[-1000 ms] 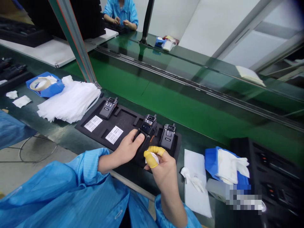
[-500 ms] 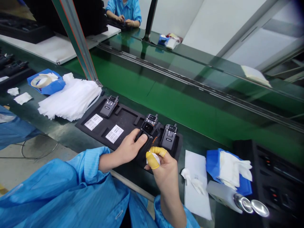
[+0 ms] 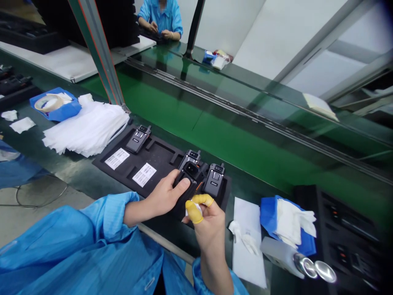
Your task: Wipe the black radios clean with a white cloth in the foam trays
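My left hand [image 3: 167, 192] is wrapped round a black handheld radio-like device [image 3: 190, 171], thumb across its face. Beside its lower end, my right hand [image 3: 207, 217] pinches a small white wipe [image 3: 198, 207] between thumb and index finger, both in yellow finger cots. Beneath them lies a black foam tray [image 3: 159, 153]. Similar devices rest in it: one at the left end [image 3: 138, 139], one at the right end [image 3: 214, 180], and another [image 3: 188, 157] partly hidden behind the held one. Two white printed label sheets [image 3: 144, 175] lie in the tray's front part.
A fanned stack of white cloths [image 3: 86, 127] and a blue bin with tape [image 3: 55, 104] stand left. On the right are a white sheet [image 3: 249, 241], a blue bin of wipes [image 3: 272, 217], a dispenser bottle [image 3: 279, 254] and another foam tray [image 3: 322, 213]. A co-worker [image 3: 161, 18] sits across.
The view has shifted slightly, so most things sit a little further left. Both hands keep their holds on the device and the wipe, with only slight movement.
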Demonstrator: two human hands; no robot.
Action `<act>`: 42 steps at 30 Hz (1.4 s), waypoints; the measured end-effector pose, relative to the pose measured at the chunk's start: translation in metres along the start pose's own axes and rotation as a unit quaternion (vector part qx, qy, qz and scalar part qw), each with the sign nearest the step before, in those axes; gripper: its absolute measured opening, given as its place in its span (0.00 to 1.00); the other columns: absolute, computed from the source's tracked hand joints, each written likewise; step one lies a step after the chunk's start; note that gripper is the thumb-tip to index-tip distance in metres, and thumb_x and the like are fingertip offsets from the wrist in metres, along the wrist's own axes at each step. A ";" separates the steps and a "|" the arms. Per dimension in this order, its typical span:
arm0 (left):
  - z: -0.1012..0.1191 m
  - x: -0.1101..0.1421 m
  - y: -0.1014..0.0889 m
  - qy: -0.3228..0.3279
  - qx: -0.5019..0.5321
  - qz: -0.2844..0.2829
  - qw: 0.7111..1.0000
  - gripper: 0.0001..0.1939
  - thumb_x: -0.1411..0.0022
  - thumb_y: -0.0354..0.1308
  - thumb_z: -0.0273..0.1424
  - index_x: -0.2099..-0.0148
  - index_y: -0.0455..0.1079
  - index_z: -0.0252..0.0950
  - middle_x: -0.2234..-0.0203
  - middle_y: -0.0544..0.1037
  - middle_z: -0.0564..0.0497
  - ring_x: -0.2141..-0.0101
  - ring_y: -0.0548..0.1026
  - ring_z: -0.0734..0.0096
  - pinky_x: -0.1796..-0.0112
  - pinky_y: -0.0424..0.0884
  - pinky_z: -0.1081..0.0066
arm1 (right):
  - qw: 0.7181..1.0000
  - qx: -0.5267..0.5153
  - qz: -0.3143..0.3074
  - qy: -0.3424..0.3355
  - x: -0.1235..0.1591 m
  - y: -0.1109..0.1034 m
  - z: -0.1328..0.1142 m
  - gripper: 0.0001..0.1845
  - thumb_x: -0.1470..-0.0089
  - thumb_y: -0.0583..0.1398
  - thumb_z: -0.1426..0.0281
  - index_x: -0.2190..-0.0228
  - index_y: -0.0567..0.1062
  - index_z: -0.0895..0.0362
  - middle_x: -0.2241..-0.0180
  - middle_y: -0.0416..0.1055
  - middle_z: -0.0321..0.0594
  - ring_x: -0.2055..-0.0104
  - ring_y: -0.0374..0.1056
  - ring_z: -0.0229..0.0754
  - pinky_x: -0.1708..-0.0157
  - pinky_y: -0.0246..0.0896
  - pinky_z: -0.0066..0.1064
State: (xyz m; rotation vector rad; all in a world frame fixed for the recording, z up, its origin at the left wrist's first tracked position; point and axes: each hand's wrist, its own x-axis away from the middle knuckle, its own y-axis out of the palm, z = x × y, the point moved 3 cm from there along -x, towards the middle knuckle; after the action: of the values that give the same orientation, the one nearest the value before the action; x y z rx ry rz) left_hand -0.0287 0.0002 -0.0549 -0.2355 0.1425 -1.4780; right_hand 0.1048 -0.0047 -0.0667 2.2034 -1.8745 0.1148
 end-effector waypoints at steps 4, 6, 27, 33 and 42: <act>0.001 -0.001 0.001 -0.005 0.004 0.002 1.000 0.19 0.36 0.45 0.47 0.60 0.64 0.35 0.67 0.74 0.52 0.65 0.72 0.67 0.63 0.66 0.70 | 1.000 -0.016 0.007 -0.007 0.001 -0.002 0.000 0.15 0.61 0.67 0.60 0.76 0.70 0.57 0.82 0.65 0.28 0.85 0.61 0.31 0.87 0.64 0.25; 0.001 -0.001 0.001 -0.003 0.006 0.004 1.000 0.19 0.35 0.44 0.47 0.61 0.64 0.35 0.67 0.74 0.51 0.65 0.72 0.67 0.63 0.66 0.70 | 1.000 -0.022 0.006 -0.009 0.002 -0.003 0.000 0.15 0.61 0.67 0.61 0.75 0.71 0.57 0.81 0.65 0.29 0.84 0.61 0.31 0.86 0.65 0.25; -0.002 -0.001 0.003 -0.015 0.016 0.005 1.000 0.20 0.36 0.44 0.48 0.61 0.63 0.36 0.68 0.74 0.52 0.66 0.72 0.68 0.63 0.66 0.70 | 0.999 -0.027 0.041 -0.019 0.005 -0.001 0.002 0.15 0.63 0.67 0.62 0.75 0.70 0.57 0.80 0.67 0.29 0.82 0.62 0.31 0.85 0.67 0.25; 0.000 0.001 0.002 0.003 -0.017 0.004 1.000 0.19 0.35 0.45 0.46 0.59 0.64 0.36 0.70 0.73 0.53 0.66 0.71 0.68 0.64 0.66 0.70 | 0.999 -0.029 0.034 -0.014 0.005 -0.001 0.000 0.15 0.62 0.67 0.62 0.75 0.70 0.57 0.81 0.67 0.28 0.84 0.62 0.30 0.86 0.65 0.24; 0.004 0.005 0.001 0.015 -0.028 -0.013 0.999 0.19 0.35 0.44 0.47 0.59 0.63 0.36 0.72 0.73 0.53 0.69 0.71 0.68 0.67 0.65 0.71 | 0.998 -0.058 0.001 -0.007 0.008 -0.001 0.007 0.15 0.60 0.67 0.62 0.75 0.68 0.56 0.82 0.68 0.28 0.85 0.62 0.30 0.86 0.65 0.23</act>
State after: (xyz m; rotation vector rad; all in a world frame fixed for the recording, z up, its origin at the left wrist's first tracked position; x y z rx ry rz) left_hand -0.0264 -0.0042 -0.0514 -0.2612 0.2050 -1.5046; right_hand 0.1065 -0.0143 -0.0718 2.1306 -1.8420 -0.0076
